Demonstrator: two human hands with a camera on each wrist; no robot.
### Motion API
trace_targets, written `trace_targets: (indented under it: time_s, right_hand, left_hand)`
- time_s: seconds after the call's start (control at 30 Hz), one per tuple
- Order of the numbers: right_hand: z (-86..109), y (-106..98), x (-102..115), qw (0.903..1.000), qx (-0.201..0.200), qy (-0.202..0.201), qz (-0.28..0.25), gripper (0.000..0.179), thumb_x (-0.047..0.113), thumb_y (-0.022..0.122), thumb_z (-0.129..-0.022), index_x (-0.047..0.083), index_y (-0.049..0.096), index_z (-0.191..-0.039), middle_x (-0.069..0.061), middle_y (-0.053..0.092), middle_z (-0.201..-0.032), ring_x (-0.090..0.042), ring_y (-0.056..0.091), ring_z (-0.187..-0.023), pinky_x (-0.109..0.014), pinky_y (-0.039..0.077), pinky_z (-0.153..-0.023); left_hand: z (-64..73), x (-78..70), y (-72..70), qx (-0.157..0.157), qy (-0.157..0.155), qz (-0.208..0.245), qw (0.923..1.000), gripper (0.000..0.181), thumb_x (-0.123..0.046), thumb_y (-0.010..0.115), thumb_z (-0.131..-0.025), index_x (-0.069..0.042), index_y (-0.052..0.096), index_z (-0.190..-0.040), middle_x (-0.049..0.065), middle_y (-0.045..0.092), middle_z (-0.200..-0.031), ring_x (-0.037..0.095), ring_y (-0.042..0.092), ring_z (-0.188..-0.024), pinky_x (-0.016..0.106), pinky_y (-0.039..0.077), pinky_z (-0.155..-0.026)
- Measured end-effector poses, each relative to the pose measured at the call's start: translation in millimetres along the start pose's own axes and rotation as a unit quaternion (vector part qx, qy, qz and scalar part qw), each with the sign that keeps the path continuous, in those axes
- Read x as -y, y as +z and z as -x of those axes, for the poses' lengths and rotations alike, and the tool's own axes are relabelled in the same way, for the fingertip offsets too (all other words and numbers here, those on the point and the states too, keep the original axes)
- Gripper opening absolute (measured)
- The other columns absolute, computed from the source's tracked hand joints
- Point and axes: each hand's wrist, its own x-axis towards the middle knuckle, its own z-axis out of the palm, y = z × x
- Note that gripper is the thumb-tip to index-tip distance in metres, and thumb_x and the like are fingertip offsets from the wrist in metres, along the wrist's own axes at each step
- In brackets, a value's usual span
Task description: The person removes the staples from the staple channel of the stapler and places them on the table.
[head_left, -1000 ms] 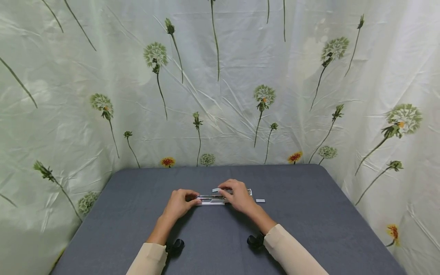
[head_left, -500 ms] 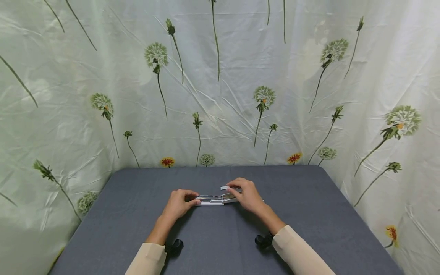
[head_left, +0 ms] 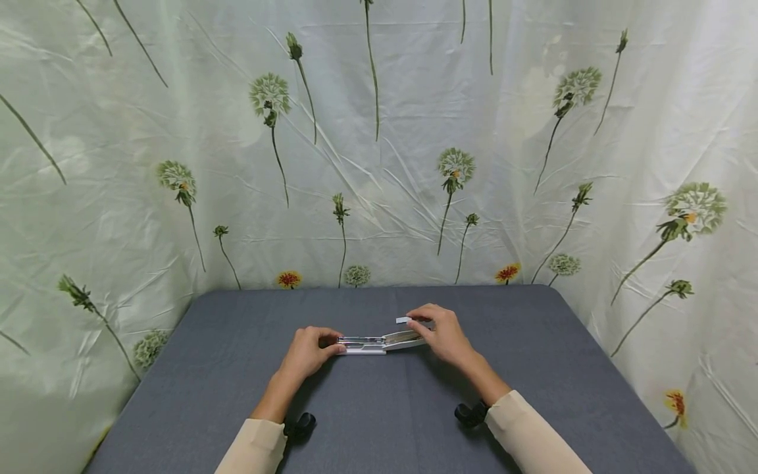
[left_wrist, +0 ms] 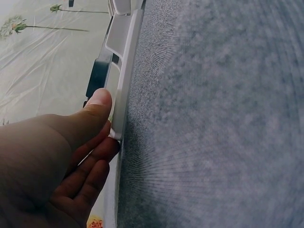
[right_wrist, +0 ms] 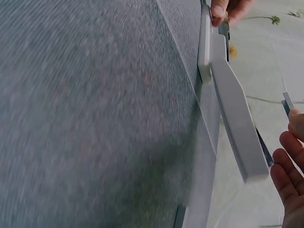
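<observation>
A light grey stapler [head_left: 362, 351] is folded open on the table, its metal staple channel exposed. My left hand [head_left: 310, 345] grips its left end; in the left wrist view the thumb [left_wrist: 100, 98] lies by the dark metal part [left_wrist: 98, 76] and the fingers by the pale base [left_wrist: 124, 88]. The stapler's top half [right_wrist: 240, 126] slants up to the right. Above it, my right hand [head_left: 439, 332] pinches a short silvery strip of staples [head_left: 403, 320] between thumb and fingertips. A lower finger of that hand is close to the top half's end; contact is unclear.
Dark grey cloth covers the table [head_left: 379, 408], with a floral curtain [head_left: 379, 164] hanging behind its far edge. Black wrist mounts [head_left: 301, 428] sit under both forearms.
My right hand has moved right and slightly up with the strip of staples. A small pale strip on the table to the right is no longer visible. The left hand holds still.
</observation>
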Motion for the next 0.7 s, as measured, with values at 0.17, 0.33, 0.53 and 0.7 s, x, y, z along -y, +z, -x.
trace_targets:
  time_s: [0.17, 0.33, 0.53, 0.7]
  right_hand:
    - [3.3, -9, -7, 0.9999, -0.002, 0.012, 0.003, 0.015, 0.018, 0.077, -0.094, 0.012, 0.080, -0.107, -0.001, 0.075, -0.103, -0.018, 0.070, -0.093, -0.047, 0.058, -0.083]
    - [7.2, -17, -15, 0.9999, -0.007, 0.011, 0.002, 0.014, 0.017, 0.078, -0.093, 0.015, 0.080, -0.106, 0.002, 0.076, -0.102, -0.018, 0.070, -0.093, -0.049, 0.058, -0.083]
    - [13.2, -26, -24, 1.0000, -0.001, 0.007, -0.003, 0.014, 0.019, 0.078, -0.093, 0.017, 0.080, -0.106, 0.004, 0.076, -0.102, -0.016, 0.069, -0.092, -0.051, 0.056, -0.082]
    - [18.8, -33, -31, 0.9999, 0.004, 0.011, -0.006, 0.015, 0.019, 0.078, -0.093, 0.016, 0.080, -0.107, 0.004, 0.076, -0.103, -0.015, 0.069, -0.093, -0.051, 0.056, -0.083]
  left_hand:
    - [-0.3, 0.5, 0.6, -0.001, -0.009, -0.006, 0.9999, 0.019, -0.024, 0.089, -0.081, -0.018, 0.083, -0.098, -0.007, 0.078, -0.087, 0.005, 0.069, -0.079, 0.038, 0.058, -0.078]
    - [0.0, -0.1, 0.7, -0.001, -0.008, -0.005, 1.0000, 0.019, -0.023, 0.088, -0.081, -0.018, 0.083, -0.098, -0.007, 0.078, -0.088, 0.005, 0.069, -0.079, 0.038, 0.057, -0.078]
    - [0.4, -0.2, 1.4, -0.002, -0.005, -0.008, 1.0000, 0.019, -0.023, 0.089, -0.081, -0.018, 0.083, -0.098, -0.008, 0.078, -0.086, 0.004, 0.068, -0.078, 0.037, 0.057, -0.078]
    - [1.0, -0.4, 1.7, -0.003, 0.000, -0.010, 0.9999, 0.019, -0.024, 0.089, -0.081, -0.017, 0.083, -0.097, -0.007, 0.078, -0.086, 0.005, 0.068, -0.078, 0.037, 0.057, -0.077]
